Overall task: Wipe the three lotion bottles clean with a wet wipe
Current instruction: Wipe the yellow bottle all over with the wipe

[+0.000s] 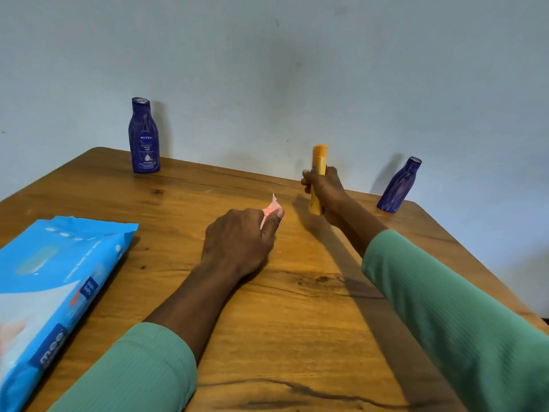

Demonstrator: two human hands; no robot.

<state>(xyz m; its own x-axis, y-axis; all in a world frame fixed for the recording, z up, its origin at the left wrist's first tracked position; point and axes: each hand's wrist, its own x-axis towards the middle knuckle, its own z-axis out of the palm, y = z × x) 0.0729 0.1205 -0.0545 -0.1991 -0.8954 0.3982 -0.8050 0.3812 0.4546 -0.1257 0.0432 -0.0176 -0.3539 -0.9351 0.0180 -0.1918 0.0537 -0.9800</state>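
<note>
My right hand (322, 193) grips a slim yellow lotion bottle (318, 162) around its middle and holds it upright just above the wooden table (297, 307). My left hand (240, 242) rests on the table in a fist, pinching a crumpled wet wipe (271, 207) whose tip sticks out past the thumb. A blue Nivea bottle (144, 138) stands upright at the far left by the wall. A smaller blue bottle (399, 185) stands at the far right corner. The wipe and the yellow bottle are apart.
A blue pack of wet wipes (50, 292) lies flat at the table's left front. A pale wall (267, 69) rises directly behind the table. The table's right edge runs diagonally close to my right sleeve (451, 307).
</note>
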